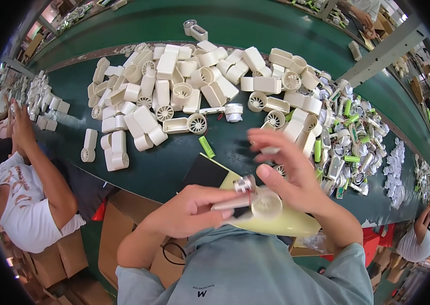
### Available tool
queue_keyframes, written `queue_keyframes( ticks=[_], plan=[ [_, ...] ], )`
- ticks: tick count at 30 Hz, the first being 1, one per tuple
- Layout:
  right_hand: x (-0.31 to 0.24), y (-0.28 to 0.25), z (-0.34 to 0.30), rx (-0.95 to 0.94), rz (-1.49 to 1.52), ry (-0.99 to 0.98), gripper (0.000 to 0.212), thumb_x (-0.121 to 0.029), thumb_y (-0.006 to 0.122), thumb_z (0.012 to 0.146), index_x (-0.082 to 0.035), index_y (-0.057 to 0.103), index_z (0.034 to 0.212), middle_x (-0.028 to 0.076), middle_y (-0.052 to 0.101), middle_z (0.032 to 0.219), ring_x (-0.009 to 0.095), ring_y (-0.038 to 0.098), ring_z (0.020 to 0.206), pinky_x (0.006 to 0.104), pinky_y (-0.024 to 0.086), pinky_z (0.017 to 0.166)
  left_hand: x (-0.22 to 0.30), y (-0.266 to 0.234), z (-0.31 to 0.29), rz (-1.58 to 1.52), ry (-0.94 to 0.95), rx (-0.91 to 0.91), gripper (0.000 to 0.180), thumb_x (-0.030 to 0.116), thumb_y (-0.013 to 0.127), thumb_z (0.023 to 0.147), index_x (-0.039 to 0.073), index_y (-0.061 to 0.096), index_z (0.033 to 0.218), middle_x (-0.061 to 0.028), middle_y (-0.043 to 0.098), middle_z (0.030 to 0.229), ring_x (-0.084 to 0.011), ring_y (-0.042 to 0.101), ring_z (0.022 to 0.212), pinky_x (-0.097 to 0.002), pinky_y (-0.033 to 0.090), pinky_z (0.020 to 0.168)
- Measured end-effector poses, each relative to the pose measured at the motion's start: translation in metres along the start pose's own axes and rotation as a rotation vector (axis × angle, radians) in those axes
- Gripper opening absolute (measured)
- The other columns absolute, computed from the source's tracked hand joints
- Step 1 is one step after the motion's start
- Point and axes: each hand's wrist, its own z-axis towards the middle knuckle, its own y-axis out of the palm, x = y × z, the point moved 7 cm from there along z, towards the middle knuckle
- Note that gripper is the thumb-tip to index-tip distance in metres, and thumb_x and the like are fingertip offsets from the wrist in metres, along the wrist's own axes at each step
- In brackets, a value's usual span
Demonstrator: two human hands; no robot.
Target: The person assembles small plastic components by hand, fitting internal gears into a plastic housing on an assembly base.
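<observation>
Close to my body, my left hand [189, 209] grips a cream plastic fan housing [267, 205] with a round end, partly smeared by motion. A small silvery part with red wire [244, 184] sits at the housing's upper side, against my left fingertips. Just right of and above the housing, my right hand [296, 175] has its fingers apart. A pale shape shows between its fingers and thumb, and I cannot tell whether it is touched. Under both hands lies a pale yellow sheet [296, 224]. Beyond them on the green table is a lime-green cylindrical battery [206, 147].
Cream housings [169, 63] are heaped across the table's middle. To the right lies a pile of wired parts and green batteries [349, 137], then crumpled white pieces [394, 168]. A grey metal post [382, 53] rises at upper right. Co-workers sit left [32, 198] and right.
</observation>
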Motion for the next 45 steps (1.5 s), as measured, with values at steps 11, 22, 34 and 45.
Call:
queue_keyframes(
  ticks=[11,22,34,45],
  plan=[
    [0.033,0.033,-0.047,-0.541,0.87,0.762,0.053,-0.038,0.054,0.108,-0.005,0.043,0.149,0.006,0.06,0.131,0.015,0.062,0.11,0.0326,0.053,0.087,0.01,0.002,-0.022,-0.296,-0.089,0.0,0.062,0.035,0.051,0.097,-0.004,0.047,0.146,-0.0069,0.062,0.113,-0.0109,0.055,0.091,-0.0267,0.044,0.079],
    [-0.048,0.014,-0.005,-0.204,-0.204,-0.173,0.026,-0.004,0.077,0.088,-0.003,0.071,0.113,0.012,0.063,0.117,0.022,0.066,0.1,0.0337,0.055,0.083,-0.004,0.009,-0.001,0.095,0.02,0.297,0.039,0.02,0.075,0.097,-0.001,0.057,0.123,-0.0079,0.07,0.103,-0.0083,0.065,0.089,-0.027,0.053,0.073],
    [-0.032,0.015,-0.015,-0.25,-0.231,-0.154,0.033,-0.004,0.066,0.095,0.001,0.064,0.127,0.016,0.061,0.124,0.028,0.067,0.103,0.0362,0.057,0.086,-0.016,0.004,-0.003,-0.216,0.014,0.392,0.033,0.009,0.079,0.091,-0.008,0.065,0.116,-0.0104,0.074,0.102,-0.0108,0.07,0.091,-0.0266,0.059,0.079],
    [-0.031,0.015,-0.023,-0.257,-0.245,-0.132,0.038,0.003,0.069,0.088,0.002,0.071,0.126,0.02,0.061,0.125,0.025,0.066,0.104,0.0321,0.057,0.08,-0.016,0.002,0.0,-0.231,0.06,0.394,0.037,0.007,0.079,0.092,-0.006,0.066,0.123,-0.009,0.073,0.111,-0.01,0.067,0.098,-0.0266,0.057,0.082]
  ],
)
